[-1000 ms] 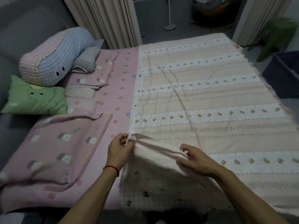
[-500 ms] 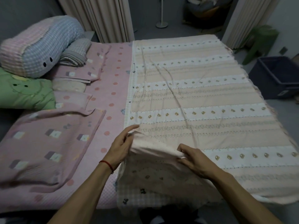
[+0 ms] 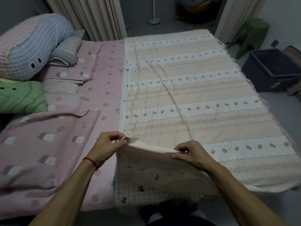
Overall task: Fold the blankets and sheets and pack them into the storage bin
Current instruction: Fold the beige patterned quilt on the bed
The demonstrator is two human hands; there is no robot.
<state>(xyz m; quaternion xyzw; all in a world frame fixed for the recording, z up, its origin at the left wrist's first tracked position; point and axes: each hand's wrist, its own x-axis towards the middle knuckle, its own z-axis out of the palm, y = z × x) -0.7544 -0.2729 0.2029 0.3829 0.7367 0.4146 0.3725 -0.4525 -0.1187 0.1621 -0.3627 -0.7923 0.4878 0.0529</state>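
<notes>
A peach and white striped blanket [image 3: 195,98] lies spread flat over the right part of the bed. Its near left corner is lifted and folded back toward me. My left hand [image 3: 107,146] pinches that corner at its tip. My right hand [image 3: 190,154] grips the lifted edge a little to the right. A dark storage bin [image 3: 268,69] stands open on the floor to the right of the bed. A pink patterned blanket [image 3: 44,147] lies rumpled at the near left. Folded pink and grey sheets [image 3: 70,66] are stacked at the far left.
A pink dotted sheet [image 3: 105,88] covers the bed. A blue and pink checked pillow [image 3: 31,44] and a green cushion [image 3: 19,97] sit at the left. Curtains [image 3: 91,15] hang behind, with a green stool [image 3: 254,35] and a lamp base [image 3: 154,22] on the floor.
My left hand closed its pinch on the blanket corner, and both hands raised the folded edge a little higher. My view shifted slightly, bringing more of the bin into sight.
</notes>
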